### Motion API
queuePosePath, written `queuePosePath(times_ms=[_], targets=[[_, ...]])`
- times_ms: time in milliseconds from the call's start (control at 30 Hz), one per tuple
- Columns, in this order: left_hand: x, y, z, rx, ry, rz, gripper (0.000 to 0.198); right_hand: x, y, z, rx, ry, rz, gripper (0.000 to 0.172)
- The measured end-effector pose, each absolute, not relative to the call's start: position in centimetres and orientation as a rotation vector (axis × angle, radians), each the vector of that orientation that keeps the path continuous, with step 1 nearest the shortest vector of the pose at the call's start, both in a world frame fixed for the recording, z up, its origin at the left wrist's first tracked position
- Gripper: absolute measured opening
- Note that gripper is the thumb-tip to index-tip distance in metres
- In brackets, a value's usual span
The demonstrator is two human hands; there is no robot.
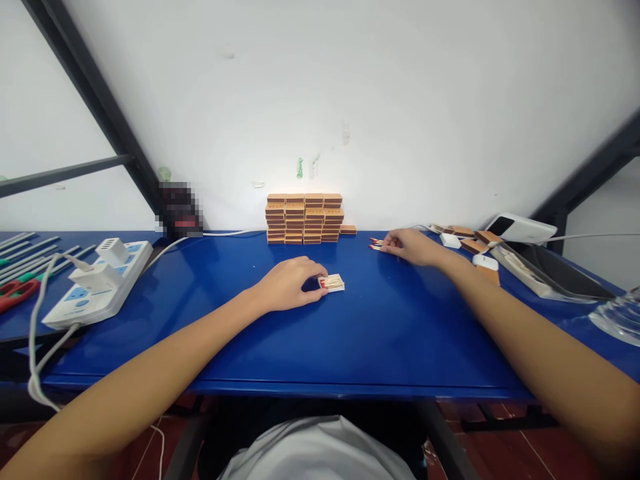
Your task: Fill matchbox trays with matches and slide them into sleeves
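Observation:
My left hand (290,283) rests on the blue table (380,333), fingers curled around one end of a small open matchbox tray (332,283) with matches lying in it. Farther back to the right, my right hand (413,245) lies on the table with its fingertips pinched on a few loose red-tipped matches (376,244). A neat stack of several brown matchboxes (304,218) stands against the white wall behind both hands, with a single matchbox (348,229) beside it.
A white power strip (97,283) with plugged adapters and cables sits at the left, beside red-handled tools (17,292). At the right lie loose matchboxes (475,239), a white power bank (523,229), a tray (545,273) and a glass dish (620,313).

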State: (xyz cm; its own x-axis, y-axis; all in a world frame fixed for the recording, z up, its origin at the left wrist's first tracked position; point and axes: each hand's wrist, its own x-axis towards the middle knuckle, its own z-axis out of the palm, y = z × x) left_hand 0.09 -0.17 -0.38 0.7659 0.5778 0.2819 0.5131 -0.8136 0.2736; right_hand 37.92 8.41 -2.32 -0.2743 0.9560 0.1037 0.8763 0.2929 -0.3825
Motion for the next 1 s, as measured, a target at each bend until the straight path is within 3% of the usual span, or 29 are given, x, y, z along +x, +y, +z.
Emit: queuePosePath(times_ms=[200,833,1000], targets=[[0.0,-0.2,-0.5,2.748,0.933,0.529,0.044,38.3,8.5,-2.6,-1.650,-2.281,0.369,0.038],[-0.1,-0.1,-0.8,2.731,0.908,0.549,0.048,37.8,8.0,-2.1,-1.690,-2.319,0.406,0.040],[0.0,-0.2,-0.7,2.722,0.909,0.544,0.052,36.7,6.9,-1.0,-1.656,-2.285,0.464,0.048]])
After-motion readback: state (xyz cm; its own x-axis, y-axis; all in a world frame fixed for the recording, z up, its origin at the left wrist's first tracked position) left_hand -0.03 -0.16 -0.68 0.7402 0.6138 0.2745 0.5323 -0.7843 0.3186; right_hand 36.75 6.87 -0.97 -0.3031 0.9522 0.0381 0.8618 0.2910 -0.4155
